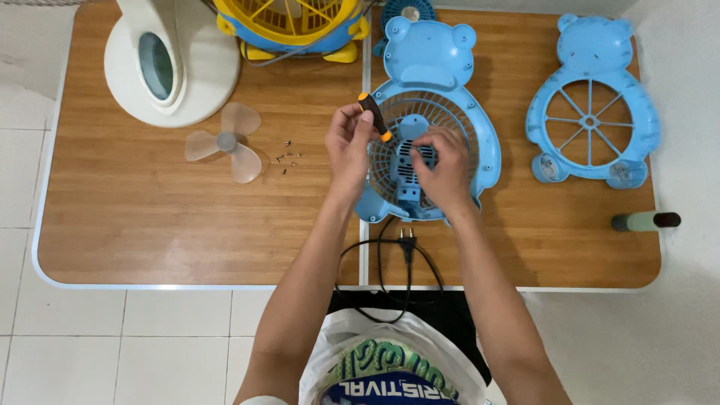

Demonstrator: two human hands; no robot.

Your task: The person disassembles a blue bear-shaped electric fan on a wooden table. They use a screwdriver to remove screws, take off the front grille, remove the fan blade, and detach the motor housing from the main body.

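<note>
A blue bear-shaped fan body (442, 82) lies on the wooden table (150, 225), grille up. My left hand (346, 146) grips a screwdriver (373, 116) with an orange and black handle, tilted toward the grille's centre. My right hand (444, 169) rests on the grille over the motor housing, fingers pinched at its middle. The fan's black cord and plug (406, 244) trail off the near table edge.
A matching blue bear-shaped front cover (592, 105) lies at the right. A clear fan blade (227, 142) and several small screws (287, 156) sit left of my hands. A white fan base (169, 64), a yellow fan (289, 22) and a green cylinder (645, 220) are also there.
</note>
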